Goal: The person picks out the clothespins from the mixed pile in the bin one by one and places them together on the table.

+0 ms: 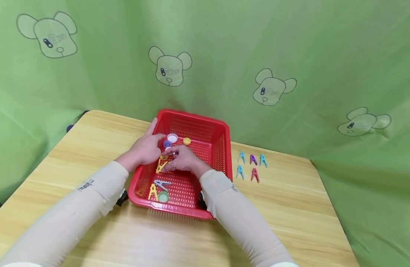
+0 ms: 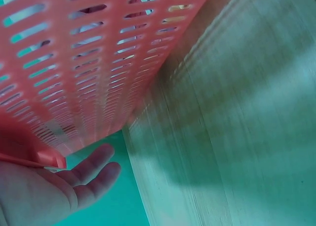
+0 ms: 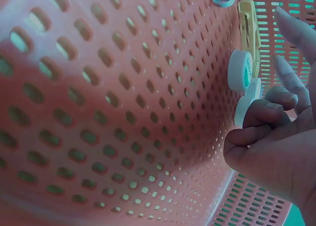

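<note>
A red plastic basket (image 1: 226, 163) with slotted walls stands on the table. My left hand (image 1: 145, 148) lies over its left rim; in the left wrist view, two fingers (image 2: 94, 169) stretch out past the rim. Its inner fingers are near a purple bottle cap (image 1: 167, 143). Inside the basket, my right hand (image 1: 185, 159) hovers near a yellow clothespin (image 1: 161, 166), thumb and index finger apart, the other fingers bent. The right wrist view shows white caps (image 3: 240, 70) and a yellow clothespin (image 3: 250, 30) beside that hand, nothing visibly between its fingers.
More caps, including a white one (image 1: 172, 138), a yellow one (image 1: 187, 141) and a green one (image 1: 163, 197), lie in the basket. Grey (image 1: 162, 184) and yellow (image 1: 153, 192) clothespins are near its front. Several clothespins, one of them red (image 1: 254, 175), lie on the table to the right.
</note>
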The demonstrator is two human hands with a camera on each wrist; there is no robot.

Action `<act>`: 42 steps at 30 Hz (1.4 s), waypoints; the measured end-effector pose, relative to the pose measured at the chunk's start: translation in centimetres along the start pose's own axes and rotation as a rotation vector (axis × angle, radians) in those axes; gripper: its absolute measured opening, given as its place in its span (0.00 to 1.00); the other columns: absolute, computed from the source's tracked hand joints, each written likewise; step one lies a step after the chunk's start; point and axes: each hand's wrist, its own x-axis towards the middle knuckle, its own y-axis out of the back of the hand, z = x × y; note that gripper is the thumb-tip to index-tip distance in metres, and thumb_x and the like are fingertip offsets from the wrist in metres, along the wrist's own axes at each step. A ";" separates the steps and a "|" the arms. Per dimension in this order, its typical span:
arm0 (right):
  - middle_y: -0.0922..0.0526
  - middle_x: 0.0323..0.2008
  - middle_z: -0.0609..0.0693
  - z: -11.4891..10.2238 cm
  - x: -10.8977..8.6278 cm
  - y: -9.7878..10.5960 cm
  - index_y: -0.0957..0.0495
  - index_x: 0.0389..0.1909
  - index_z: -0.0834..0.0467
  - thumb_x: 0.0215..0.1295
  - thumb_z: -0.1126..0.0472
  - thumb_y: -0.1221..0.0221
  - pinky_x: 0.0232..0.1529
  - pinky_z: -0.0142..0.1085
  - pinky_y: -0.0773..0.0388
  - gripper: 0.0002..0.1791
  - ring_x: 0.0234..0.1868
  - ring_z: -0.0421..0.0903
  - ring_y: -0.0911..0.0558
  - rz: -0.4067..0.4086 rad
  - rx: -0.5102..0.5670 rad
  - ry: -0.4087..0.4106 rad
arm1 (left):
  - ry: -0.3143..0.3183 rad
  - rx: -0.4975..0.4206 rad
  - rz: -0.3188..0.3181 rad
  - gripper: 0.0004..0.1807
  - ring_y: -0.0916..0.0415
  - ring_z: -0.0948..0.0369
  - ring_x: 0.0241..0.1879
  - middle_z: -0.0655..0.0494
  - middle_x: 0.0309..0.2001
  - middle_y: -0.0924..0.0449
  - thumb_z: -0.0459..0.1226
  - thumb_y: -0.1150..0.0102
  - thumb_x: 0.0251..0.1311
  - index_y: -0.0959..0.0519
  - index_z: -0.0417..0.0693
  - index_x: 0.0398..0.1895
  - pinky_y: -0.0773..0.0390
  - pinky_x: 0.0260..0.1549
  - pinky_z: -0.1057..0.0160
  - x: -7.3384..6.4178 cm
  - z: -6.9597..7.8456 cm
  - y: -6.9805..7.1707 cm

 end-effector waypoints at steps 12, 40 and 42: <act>0.17 0.43 0.46 0.7 0.2 -0.4 0.14 0.49 0.50 0.45 0.59 0.21 0.51 0.40 0.23 0.26 0.46 0.47 0.23 -0.069 -0.086 -0.004 | 0.015 -0.012 -0.004 0.30 0.46 0.43 0.72 0.46 0.80 0.76 0.27 0.47 0.58 0.28 0.35 0.68 0.24 0.55 0.47 -0.2 0.2 -0.5; 0.18 0.38 0.45 0.6 1.1 -1.0 0.15 0.44 0.50 0.42 0.54 0.19 0.41 0.35 0.28 0.25 0.39 0.45 0.25 -0.087 -0.241 0.112 | 0.016 -0.025 0.022 0.30 0.45 0.44 0.72 0.49 0.80 0.76 0.27 0.45 0.57 0.27 0.37 0.67 0.21 0.52 0.48 0.1 -0.2 -0.3; 0.18 0.37 0.44 0.6 1.1 -1.0 0.15 0.44 0.49 0.41 0.53 0.19 0.41 0.35 0.27 0.26 0.39 0.45 0.25 -0.087 -0.261 0.119 | 0.015 -0.023 0.024 0.30 0.47 0.44 0.73 0.48 0.80 0.76 0.27 0.45 0.57 0.27 0.37 0.67 0.21 0.52 0.48 0.1 -0.2 -0.3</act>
